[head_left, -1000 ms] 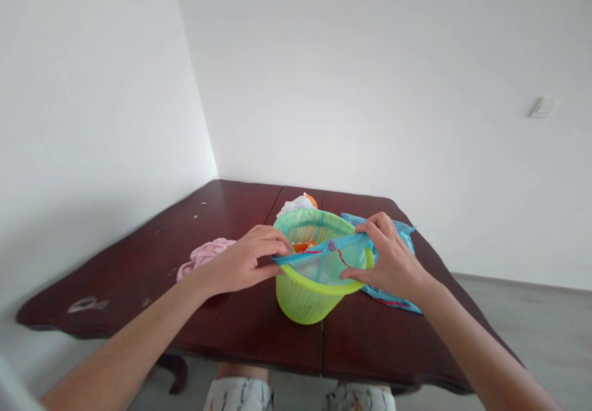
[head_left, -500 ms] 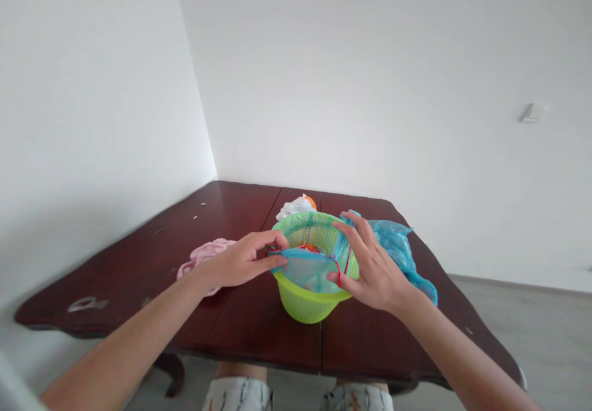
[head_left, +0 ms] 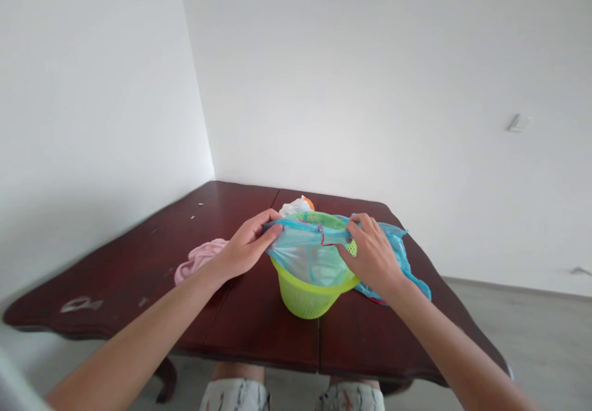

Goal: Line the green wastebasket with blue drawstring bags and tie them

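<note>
A translucent blue plastic bag (head_left: 308,254) with a red drawstring is stretched over the mouth of a lime-green plastic basket (head_left: 305,297). My left hand (head_left: 250,241) pinches the bag's left edge between thumb and fingers, above the basket's rim. On the other side, my right hand (head_left: 372,248) grips the bag's edge near the red drawstring. Between the hands the bag's edge is pulled taut. The basket's contents are hidden behind the bag. To the right, partly behind my right hand, lies more crumpled blue plastic (head_left: 402,257).
The basket stands on a dark red-brown wooden table (head_left: 152,257) with a wavy edge. A pink cloth (head_left: 201,257) lies left of it, beside my left forearm. Behind it sits a crumpled white and orange plastic bag (head_left: 296,206). White walls (head_left: 324,90) border the table.
Both hands have risen with the bag's edge, lifting it above the basket's rim. My right hand has closed on the bag from a spread position. The view has tilted slightly upward.
</note>
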Motion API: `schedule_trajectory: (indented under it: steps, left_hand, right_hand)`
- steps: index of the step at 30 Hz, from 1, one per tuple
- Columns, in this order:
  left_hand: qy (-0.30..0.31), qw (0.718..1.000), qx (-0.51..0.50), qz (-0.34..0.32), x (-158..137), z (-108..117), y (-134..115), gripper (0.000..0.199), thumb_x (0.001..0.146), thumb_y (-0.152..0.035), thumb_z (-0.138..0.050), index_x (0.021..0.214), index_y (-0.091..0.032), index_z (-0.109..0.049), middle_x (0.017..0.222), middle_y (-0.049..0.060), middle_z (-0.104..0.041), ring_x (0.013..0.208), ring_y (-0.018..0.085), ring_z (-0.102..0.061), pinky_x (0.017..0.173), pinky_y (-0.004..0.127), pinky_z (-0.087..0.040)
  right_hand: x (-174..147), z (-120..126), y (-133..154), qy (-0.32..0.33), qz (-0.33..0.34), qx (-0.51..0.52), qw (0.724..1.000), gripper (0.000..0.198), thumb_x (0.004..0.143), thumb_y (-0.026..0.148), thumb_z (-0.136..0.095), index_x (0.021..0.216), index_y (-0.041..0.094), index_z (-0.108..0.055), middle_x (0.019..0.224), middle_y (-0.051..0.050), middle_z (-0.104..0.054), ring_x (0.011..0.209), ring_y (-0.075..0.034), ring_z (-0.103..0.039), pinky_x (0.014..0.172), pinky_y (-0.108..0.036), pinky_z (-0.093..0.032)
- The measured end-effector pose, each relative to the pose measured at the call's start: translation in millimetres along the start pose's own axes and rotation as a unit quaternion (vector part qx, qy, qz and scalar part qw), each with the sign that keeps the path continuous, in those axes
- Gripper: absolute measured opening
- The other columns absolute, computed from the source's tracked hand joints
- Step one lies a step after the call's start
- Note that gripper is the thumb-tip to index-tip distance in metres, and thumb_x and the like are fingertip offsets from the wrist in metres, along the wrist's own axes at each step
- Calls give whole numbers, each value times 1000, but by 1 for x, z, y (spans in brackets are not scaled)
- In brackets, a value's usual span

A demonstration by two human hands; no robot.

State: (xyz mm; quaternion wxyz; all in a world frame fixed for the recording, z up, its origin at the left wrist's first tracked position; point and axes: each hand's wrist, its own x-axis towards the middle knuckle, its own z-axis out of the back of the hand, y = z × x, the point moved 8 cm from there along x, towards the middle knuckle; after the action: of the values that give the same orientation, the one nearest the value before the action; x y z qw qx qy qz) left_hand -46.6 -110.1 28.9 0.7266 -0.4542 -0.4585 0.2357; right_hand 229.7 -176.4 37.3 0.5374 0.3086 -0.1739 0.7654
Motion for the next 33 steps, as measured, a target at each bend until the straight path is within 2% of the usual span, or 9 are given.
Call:
schedule_trajectory:
  steps: [6, 10, 12, 16, 21, 23, 26, 28, 33]
  left_hand:
    - [31, 995, 88, -41, -2, 0, -19, 42, 119, -62, -69, 104, -22, -71, 82, -2, -66, 72, 17, -61, 67, 27, -47]
    - [18, 959, 274, -66, -7, 16, -32, 47, 123, -56, -60, 90, -23, -63, 77, -2, -62, 70, 18, -59, 68, 30, -42]
    - [4, 931, 354, -85, -13, 22, -40, 49, 125, -53, -56, 85, -24, -60, 78, -1, -62, 74, 20, -61, 71, 33, -42]
    - [-31, 880, 454, -134, -26, 22, -55, 46, 126, -49, -52, 86, -26, -58, 80, 2, -61, 78, 24, -61, 74, 37, -39]
    - [-90, 826, 538, -143, -33, 12, -70, 46, 126, -50, -50, 88, -27, -56, 75, 2, -60, 72, 25, -56, 69, 41, -31]
    - [-99, 809, 558, -159, -34, 8, -79, 46, 126, -50, -49, 86, -27, -56, 73, 3, -60, 77, 27, -58, 70, 41, -32]
    - [-95, 807, 559, -167, -34, 9, -85, 48, 125, -50, -51, 83, -27, -58, 72, 4, -62, 79, 28, -59, 71, 41, -33]
    - [-76, 820, 548, -148, -34, 17, -81, 49, 124, -54, -53, 83, -27, -61, 71, 3, -64, 72, 26, -58, 67, 40, -29]
    - [6, 859, 503, -93, -34, 46, -59, 47, 123, -55, -54, 86, -26, -62, 75, 0, -65, 70, 22, -61, 70, 38, -35]
  right_hand:
    - [12, 2, -54, -50, -111, 100, 988, 23, 107, 34, -63, 130, 28, -60, 142, -18, -65, 129, -39, -72, 112, -62, -65]
    - [9, -5, -90, -48, -224, 311, 922, 41, 118, 66, -51, 133, 29, -60, 137, -14, -71, 113, -31, -81, 105, -55, -70]
    - [6, -12, -86, 18, -198, 385, 901, 46, 118, 70, -52, 141, 31, -60, 137, -11, -75, 116, -30, -83, 106, -53, -71]
    - [-3, -16, -57, 112, -40, 289, 950, 75, 107, 45, -80, 173, 34, -47, 168, -16, -63, 146, -34, -74, 129, -62, -60]
    - [9, -37, -52, 130, -23, 233, 964, 103, 98, 31, -81, 188, 33, -31, 184, -21, -47, 104, -24, -79, 103, -52, -71]
    - [24, -44, -52, 123, -21, 211, 969, 90, 97, 28, -78, 181, 28, -47, 176, -19, -59, 106, -25, -78, 99, -48, -69]
    - [47, -46, -65, 79, -60, 194, 976, 38, 97, 22, -70, 132, 23, -83, 130, -12, -85, 105, -26, -78, 99, -42, -63]
    - [55, -45, -81, 43, -110, 207, 971, 18, 100, 26, -66, 105, 23, -84, 103, -8, -86, 94, -26, -78, 92, -40, -61]
    - [49, -34, -128, -68, -225, 320, 918, 45, 109, 67, -71, 104, 23, -75, 92, -8, -83, 81, -24, -79, 76, -35, -63]
